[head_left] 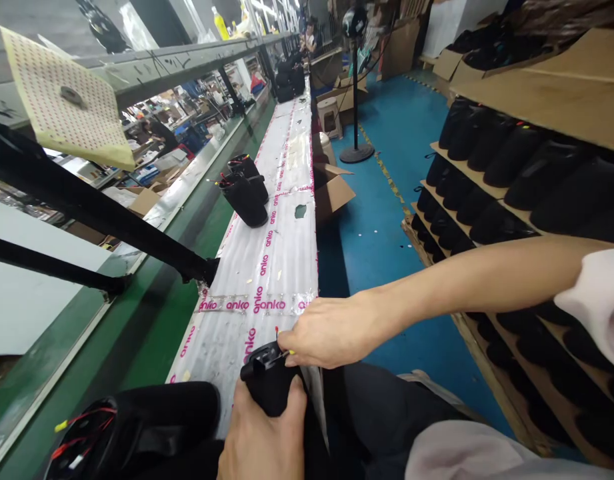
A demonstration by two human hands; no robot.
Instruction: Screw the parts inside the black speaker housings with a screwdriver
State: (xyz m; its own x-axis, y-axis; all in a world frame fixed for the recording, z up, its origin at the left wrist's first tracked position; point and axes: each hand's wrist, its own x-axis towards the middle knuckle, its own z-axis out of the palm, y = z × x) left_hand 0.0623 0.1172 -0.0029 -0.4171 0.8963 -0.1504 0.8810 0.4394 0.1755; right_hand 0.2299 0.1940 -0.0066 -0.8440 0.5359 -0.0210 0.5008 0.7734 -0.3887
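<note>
My left hand [264, 433] is wrapped round a black fabric-covered housing [271, 390] at the near end of the bench, thumb and fingers on opposite sides. The open end of this housing faces up, with a dark plastic rim. Over that opening, my right hand [331, 333] pinches thin wires [277, 331]; a red tip and a bit of yellow show beside the fingertips. To the left lies a similar black housing [171, 407] on its side, red wires and a yellow connector coming out of its end.
Farther up the bench [287, 267], two more black housings [247, 200] stand with wires sticking out. A slanted black post [111, 207] crosses on the left. Racks of black housings [501, 147] line the right. A fan [355, 87] stands on the blue floor.
</note>
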